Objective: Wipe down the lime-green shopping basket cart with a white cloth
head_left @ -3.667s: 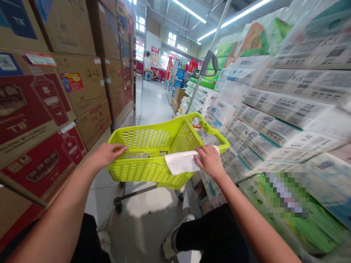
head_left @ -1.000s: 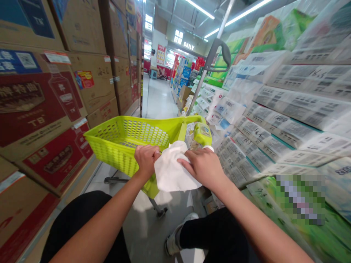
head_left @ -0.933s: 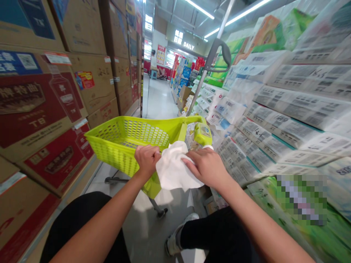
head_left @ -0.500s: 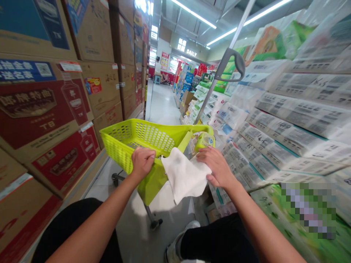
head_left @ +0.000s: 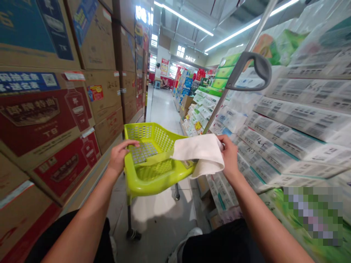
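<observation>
A lime-green wheeled basket cart (head_left: 153,182) stands in front of me, tilted, with perforated sides and a grey handle (head_left: 251,71) on a metal pole at its right. My left hand (head_left: 120,153) grips the basket's left rim, fingers curled over the edge. In my right hand (head_left: 227,151) is a white cloth (head_left: 203,151), pinched at its right end. The cloth drapes over the basket's right side and hides part of the rim there.
Stacked cardboard cartons (head_left: 33,113) line the left side. Wrapped white paper packs (head_left: 301,113) are piled high on the right. A tiled aisle floor (head_left: 161,106) runs ahead, with a person (head_left: 158,71) by a blue stool far off.
The basket has turned, its near end now facing me. My left hand has moved left along with the rim. My right hand has lifted the cloth up and to the right.
</observation>
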`<act>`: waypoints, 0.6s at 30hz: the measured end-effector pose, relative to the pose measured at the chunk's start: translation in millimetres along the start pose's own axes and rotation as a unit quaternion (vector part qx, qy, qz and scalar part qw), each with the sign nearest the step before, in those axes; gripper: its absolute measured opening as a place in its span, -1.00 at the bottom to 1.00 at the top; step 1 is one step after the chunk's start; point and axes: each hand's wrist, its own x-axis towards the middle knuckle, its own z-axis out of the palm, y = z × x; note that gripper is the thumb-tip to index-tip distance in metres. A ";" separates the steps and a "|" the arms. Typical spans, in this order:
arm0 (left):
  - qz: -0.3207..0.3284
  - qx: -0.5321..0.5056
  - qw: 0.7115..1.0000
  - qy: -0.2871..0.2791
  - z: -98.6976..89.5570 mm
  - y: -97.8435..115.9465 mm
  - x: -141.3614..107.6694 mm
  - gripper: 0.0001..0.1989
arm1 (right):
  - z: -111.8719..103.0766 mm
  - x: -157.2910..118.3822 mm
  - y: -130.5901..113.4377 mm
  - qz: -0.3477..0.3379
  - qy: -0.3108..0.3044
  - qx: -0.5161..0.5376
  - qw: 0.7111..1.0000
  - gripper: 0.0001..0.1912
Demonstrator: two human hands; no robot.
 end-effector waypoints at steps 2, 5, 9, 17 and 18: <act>-0.015 -0.035 0.999 0.019 -10.6 10.4 3.6 -0.63 | 0.6 8.8 0.3 0.040 0.008 0.014 0.999 -0.75; -0.036 -0.103 0.993 -0.040 -31.3 47.2 -0.1 -0.63 | 5.2 9.3 -4.7 0.007 -0.068 0.012 0.998 -0.70; 0.005 0.061 0.979 -0.195 -37.4 122.2 -28.6 -0.65 | 11.5 -6.0 -32.6 -0.113 -0.190 0.012 0.975 -0.60; 0.123 0.479 0.845 -0.203 8.0 168.8 -57.3 -0.61 | 26.7 -25.3 -111.0 -0.173 -0.323 -0.130 0.921 -0.53; 0.135 0.476 0.845 -0.204 7.1 164.6 -54.6 -0.63 | 29.0 -25.9 -113.8 -0.184 -0.322 -0.133 0.919 -0.51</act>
